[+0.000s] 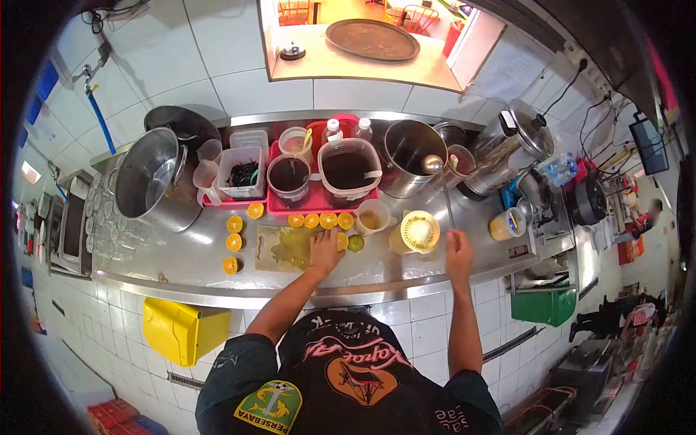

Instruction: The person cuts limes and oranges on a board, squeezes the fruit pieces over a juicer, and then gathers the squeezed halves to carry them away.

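Note:
My left hand (326,251) reaches over the right end of a wet cutting board (272,249), its fingers curled on an orange half (342,242). More orange halves (311,220) sit in a row behind the hand, cut faces up. A small green citrus fruit (355,243) lies just right of it. My right hand (458,255) is closed at the lower end of a ladle's handle; the ladle (432,164) has its bowl by the tall pot's rim. Between my hands stands a citrus juicer (420,232) with a pale ridged cone. A measuring jug (372,217) stands behind it.
Dark liquid fills two tubs (349,170) on a red tray (272,206). A big pot (148,177) and stacked glasses (116,235) stand left. Right are a tall pot (412,156), a steel dispenser (511,145) and a small tub (507,224). Bins hang below the counter edge.

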The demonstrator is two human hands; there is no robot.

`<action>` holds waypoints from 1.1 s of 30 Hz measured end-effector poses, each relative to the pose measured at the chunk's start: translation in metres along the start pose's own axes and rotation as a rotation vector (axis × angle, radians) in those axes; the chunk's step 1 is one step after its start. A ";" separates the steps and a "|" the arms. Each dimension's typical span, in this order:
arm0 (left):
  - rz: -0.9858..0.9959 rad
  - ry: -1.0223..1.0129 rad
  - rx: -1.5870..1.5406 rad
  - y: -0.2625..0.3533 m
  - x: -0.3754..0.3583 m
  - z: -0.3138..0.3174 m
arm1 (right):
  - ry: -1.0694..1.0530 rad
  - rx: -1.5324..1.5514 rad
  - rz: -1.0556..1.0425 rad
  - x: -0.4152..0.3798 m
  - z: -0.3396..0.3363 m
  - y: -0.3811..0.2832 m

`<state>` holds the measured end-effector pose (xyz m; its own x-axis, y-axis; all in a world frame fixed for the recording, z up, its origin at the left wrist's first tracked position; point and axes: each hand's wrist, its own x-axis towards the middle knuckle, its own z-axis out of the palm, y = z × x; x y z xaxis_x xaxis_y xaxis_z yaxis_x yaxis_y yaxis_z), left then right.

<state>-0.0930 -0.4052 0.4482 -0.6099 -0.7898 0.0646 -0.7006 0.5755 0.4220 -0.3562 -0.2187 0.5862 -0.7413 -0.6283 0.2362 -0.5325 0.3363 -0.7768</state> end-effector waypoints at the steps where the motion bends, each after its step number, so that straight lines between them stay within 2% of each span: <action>1: -0.030 -0.001 -0.056 0.003 -0.001 -0.007 | 0.010 0.002 0.005 -0.006 0.003 -0.017; 2: -0.018 -0.005 -0.051 0.009 -0.004 -0.015 | -0.105 0.076 0.010 -0.013 0.007 -0.034; 4: 0.027 0.135 -0.349 0.020 -0.012 -0.039 | -0.364 0.180 0.038 -0.025 0.018 -0.047; 5: 0.039 0.126 -0.345 0.030 -0.014 -0.051 | -0.513 0.208 0.061 -0.030 0.023 -0.050; 6: 0.182 0.230 -0.475 0.044 -0.015 -0.062 | -0.504 0.211 0.068 -0.035 0.031 -0.055; 7: 0.321 0.335 -0.607 0.058 -0.017 -0.072 | -0.647 0.536 0.261 -0.040 0.038 -0.060; 8: 0.321 0.333 -0.611 0.072 -0.017 -0.084 | -0.782 0.860 0.455 -0.043 0.042 -0.064; 9: 0.398 0.266 -0.638 0.085 -0.013 -0.097 | -0.785 0.853 0.454 -0.043 0.045 -0.061; 11: 0.521 0.196 -0.708 0.103 -0.004 -0.101 | -0.878 1.332 0.526 -0.041 0.051 -0.053; 12: 0.520 0.203 -0.711 0.108 0.000 -0.102 | -0.882 1.324 0.522 -0.037 0.047 -0.052; 14: 0.642 0.209 -0.632 0.119 0.007 -0.108 | -0.829 1.227 0.427 -0.027 0.033 -0.051; 15: 0.643 0.214 -0.636 0.125 0.009 -0.111 | -0.765 1.176 0.398 -0.020 0.024 -0.060; 16: 0.596 0.129 -0.648 0.131 0.010 -0.113 | -0.767 1.170 0.396 -0.010 0.015 -0.064; 17: 0.547 0.043 -0.660 0.137 0.012 -0.113 | -0.686 0.792 0.237 0.001 0.005 -0.066; 18: 0.544 0.044 -0.666 0.143 0.017 -0.103 | -0.592 0.416 0.083 0.011 -0.002 -0.067; 19: 0.505 0.023 -0.696 0.147 0.025 -0.087 | -0.594 0.412 0.087 0.021 -0.004 -0.064; 21: 0.469 0.001 -0.730 0.158 0.033 -0.068 | -0.414 -0.283 -0.372 0.035 -0.001 -0.054; 23: 0.324 -0.129 -0.705 0.170 0.042 -0.058 | -0.418 -0.414 -0.391 0.042 0.007 -0.051; 24: 0.323 -0.124 -0.711 0.172 0.046 -0.053 | -0.425 -0.538 -0.406 0.044 0.010 -0.052; 27: 0.324 -0.082 -0.657 0.173 0.049 -0.044 | -0.431 -0.644 -0.410 0.046 0.019 -0.056; 29: 0.367 -0.014 -0.777 0.169 0.050 -0.040 | -0.434 -0.646 -0.393 0.049 0.027 -0.047; 31: 0.322 -0.041 -0.784 0.169 0.051 -0.039 | -0.428 -0.653 -0.379 0.053 0.031 -0.042; 33: 0.276 -0.063 -0.792 0.170 0.050 -0.040 | -0.371 -0.671 -0.473 0.052 0.033 -0.047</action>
<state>-0.2278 -0.3555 0.5591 -0.7572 -0.6157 0.2180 -0.0707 0.4091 0.9098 -0.3564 -0.2901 0.6159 -0.2667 -0.9520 0.1504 -0.9612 0.2512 -0.1143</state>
